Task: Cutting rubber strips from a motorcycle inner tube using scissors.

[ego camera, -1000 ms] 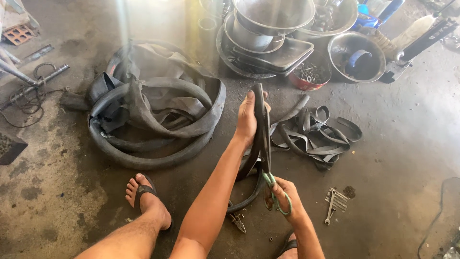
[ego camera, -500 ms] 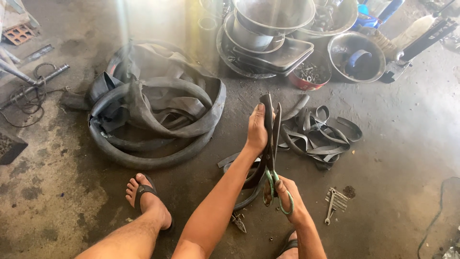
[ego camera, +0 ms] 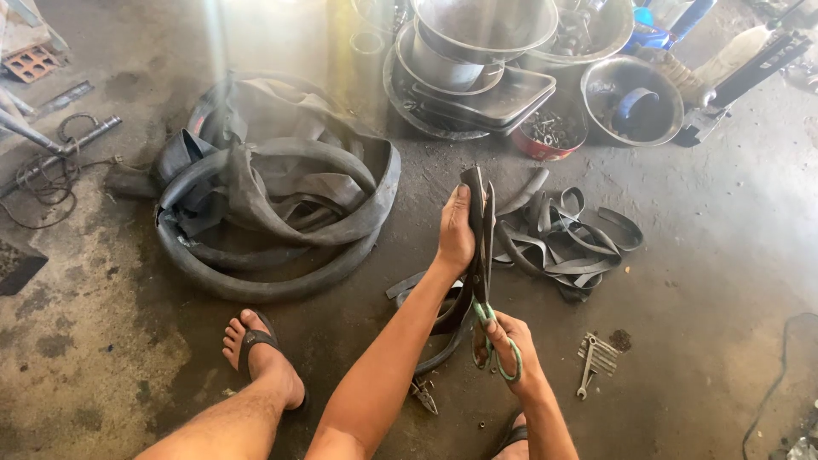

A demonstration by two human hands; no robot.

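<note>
Head view is looking down at a person sitting on a stained concrete floor, and nearest the camera the right hand (ego camera: 509,345) is gripping the green handles of a pair of scissors (ego camera: 487,281), fingers curled through and around the loops. Whether the blades are parted or pressed together is hard to tell — they are lying edge-on along the rubber. Just above, the left hand (ego camera: 454,232) is holding a black rubber strip (ego camera: 474,192) upright, fingers wrapped round its far side and the thumb pressing flat against the near face; the strip's lower end is trailing down behind the forearm to the floor. The blades are sitting roughly midway up the strip, so this cut is looking about half done.

Beside the right wrist, a small wrench set (ego camera: 594,362) is lying on the concrete, and pliers (ego camera: 423,396) are showing by the left forearm. A sandalled left foot (ego camera: 260,353) is resting nearby; the right foot is mostly cut off at the bottom edge.

Farther out, a pile of cut rubber bands (ego camera: 567,238) suggests several pieces are already finished, while the heap of inner tubes (ego camera: 273,209) appears uncut — plenty is left. Beyond, stacked metal basins (ego camera: 477,60) and a red tin of small hardware (ego camera: 550,136) are standing; glare is washing out the top of the picture.
</note>
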